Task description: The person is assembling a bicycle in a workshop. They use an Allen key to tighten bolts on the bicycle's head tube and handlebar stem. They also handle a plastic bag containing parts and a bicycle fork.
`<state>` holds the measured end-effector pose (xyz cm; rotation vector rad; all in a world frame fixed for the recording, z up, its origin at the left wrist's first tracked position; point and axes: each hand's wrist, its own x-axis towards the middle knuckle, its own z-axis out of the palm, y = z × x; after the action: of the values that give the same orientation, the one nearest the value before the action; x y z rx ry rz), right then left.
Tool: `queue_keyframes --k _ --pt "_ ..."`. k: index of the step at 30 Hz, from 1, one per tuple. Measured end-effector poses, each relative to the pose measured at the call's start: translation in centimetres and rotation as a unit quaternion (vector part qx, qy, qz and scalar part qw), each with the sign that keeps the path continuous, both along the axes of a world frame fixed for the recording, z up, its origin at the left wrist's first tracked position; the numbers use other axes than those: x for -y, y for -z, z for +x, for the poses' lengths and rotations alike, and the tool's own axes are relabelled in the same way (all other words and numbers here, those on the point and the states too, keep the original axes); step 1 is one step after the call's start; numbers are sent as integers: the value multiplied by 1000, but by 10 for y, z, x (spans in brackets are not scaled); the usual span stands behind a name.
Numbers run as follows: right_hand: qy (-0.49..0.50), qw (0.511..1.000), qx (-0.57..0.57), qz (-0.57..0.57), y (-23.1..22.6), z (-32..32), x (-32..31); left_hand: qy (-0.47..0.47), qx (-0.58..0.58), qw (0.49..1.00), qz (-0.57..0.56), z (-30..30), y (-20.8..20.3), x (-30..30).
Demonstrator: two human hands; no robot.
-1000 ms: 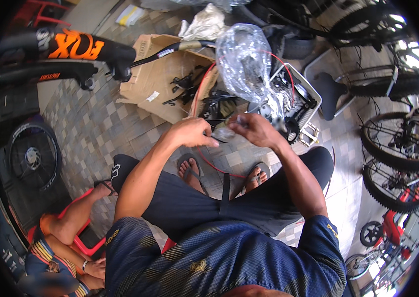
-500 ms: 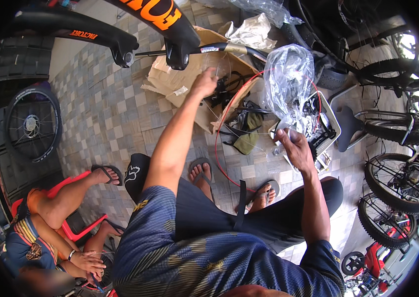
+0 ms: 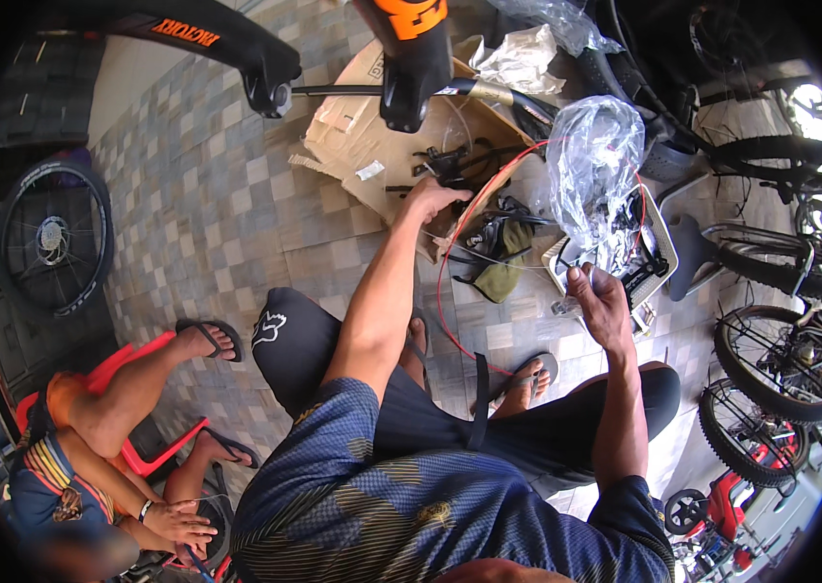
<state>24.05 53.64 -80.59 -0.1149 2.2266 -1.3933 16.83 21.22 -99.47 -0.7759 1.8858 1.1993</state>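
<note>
My left hand (image 3: 433, 200) is over the near side of the open cardboard box (image 3: 350, 146), beside the black parts (image 3: 469, 163) inside it. Its fingers are drawn together; what they hold, if anything, is too small to make out. Thumb and finger of my right hand (image 3: 605, 306) pinch a thin pale cable (image 3: 498, 262), which runs left toward the box. A red cable housing (image 3: 442, 296) curves in a wide loop between my hands. Below the cable lies an olive-green cloth item (image 3: 503, 277). A clear plastic bag (image 3: 591, 160) rests over the white basket (image 3: 665, 219) of metal parts.
A black bicycle fork (image 3: 418, 83) hangs over the box. Several bicycles (image 3: 780, 364) stand along the right. At lower left, another person (image 3: 104, 466) sits on a red chair (image 3: 129, 374). A wheel (image 3: 56, 238) leans at far left.
My left hand has come down and right, nearer the box's front edge. My right hand has shifted slightly right, still pinching. The whole view has also swung a little.
</note>
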Motion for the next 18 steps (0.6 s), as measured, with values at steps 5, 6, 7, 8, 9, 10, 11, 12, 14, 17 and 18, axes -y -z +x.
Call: queue_keyframes --k 5,6,7,8,9,10,11,12,14,17,18 --pt "-21 998 -9 56 3 0 9 150 41 988 -17 -25 0 21" --pt "-20 998 -10 62 5 1 7 152 29 988 -13 -30 -6 27" --pt "-18 997 -12 68 5 2 5 154 17 988 -8 -36 -14 34" --pt "-26 997 -18 70 4 0 6 168 -12 985 -41 -40 -9 51" --pt "-23 997 -21 76 4 1 5 191 -40 978 -70 -45 -17 58" --pt "-20 996 -24 82 5 2 4 210 -23 972 -98 -53 -25 65" --pt "-20 996 -21 84 6 4 4 233 0 961 -146 -60 -31 74" --pt "-14 996 -18 90 7 5 3 236 1 954 -184 -67 -42 75" --pt "-39 992 10 118 2 4 0 215 -26 939 -266 -71 -54 76" --pt "-34 994 -2 101 -5 3 2 160 -111 921 -338 -68 -51 81" --pt "-39 993 -9 114 -7 1 2 155 -137 922 -327 -67 -45 87"
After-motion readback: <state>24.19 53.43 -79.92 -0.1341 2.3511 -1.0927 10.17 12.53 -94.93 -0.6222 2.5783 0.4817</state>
